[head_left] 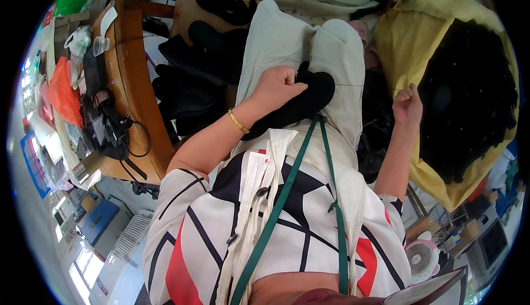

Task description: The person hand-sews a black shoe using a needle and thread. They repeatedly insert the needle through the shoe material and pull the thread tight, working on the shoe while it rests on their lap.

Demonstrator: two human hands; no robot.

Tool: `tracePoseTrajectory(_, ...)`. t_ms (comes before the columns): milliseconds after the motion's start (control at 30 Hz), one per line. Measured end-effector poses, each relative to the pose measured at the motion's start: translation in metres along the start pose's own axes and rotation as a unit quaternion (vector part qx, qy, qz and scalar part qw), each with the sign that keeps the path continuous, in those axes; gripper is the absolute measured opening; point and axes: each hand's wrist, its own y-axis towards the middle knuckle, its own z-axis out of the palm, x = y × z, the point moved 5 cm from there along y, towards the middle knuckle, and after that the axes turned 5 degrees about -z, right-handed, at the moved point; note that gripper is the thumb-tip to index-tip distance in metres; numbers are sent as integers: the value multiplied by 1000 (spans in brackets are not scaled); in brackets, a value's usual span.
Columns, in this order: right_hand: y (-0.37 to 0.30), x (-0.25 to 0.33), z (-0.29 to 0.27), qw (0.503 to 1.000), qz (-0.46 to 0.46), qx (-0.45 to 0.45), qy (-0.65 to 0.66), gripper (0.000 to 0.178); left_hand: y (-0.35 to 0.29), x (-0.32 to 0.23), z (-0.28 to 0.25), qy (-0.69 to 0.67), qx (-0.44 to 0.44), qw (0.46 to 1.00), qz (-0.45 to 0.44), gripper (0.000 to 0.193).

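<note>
A black cloth shoe (320, 90) lies across the person's lap, its rounded toe pointing right, over cream-clothed legs (337, 45). The left hand (280, 88) is on top of the shoe, thumb and fingers clamped on its upper edge; a gold-coloured bracelet (238, 121) circles that wrist. From the shoe's toe a thin dark thread (349, 85) runs out to the right, straight and taut. The right hand (407, 104) is raised well to the right of the shoe, its fingers curled together on the thread — the last stretch is hard to see against the darker background. Beyond that hand, farther right of the shoe, a yellow sack (398, 42) gapes around a mass of black pieces (469, 100). Left of the shoe is a pile of black footwear (190, 64) — and, past it, a wooden table (124, 78).
</note>
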Motion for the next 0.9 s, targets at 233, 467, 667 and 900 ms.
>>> tracePoseTrajectory(233,-5,37,-8,999,-26,-22,11,20,0,6,9,-20,-30,999,-34,33)
tracePoseTrajectory(467,1,81,-31,935,-300,-55,-179,28,1,10,14,-50,27,997,-47,38)
tracePoseTrajectory(667,-92,-58,112,604,-305,382,-630,31,-3,-12,1,-41,-38,998,33,25)
tracePoseTrajectory(900,-132,-71,133,577,-314,435,-616,12,-26,-27,4,-128,58,983,-121,26)
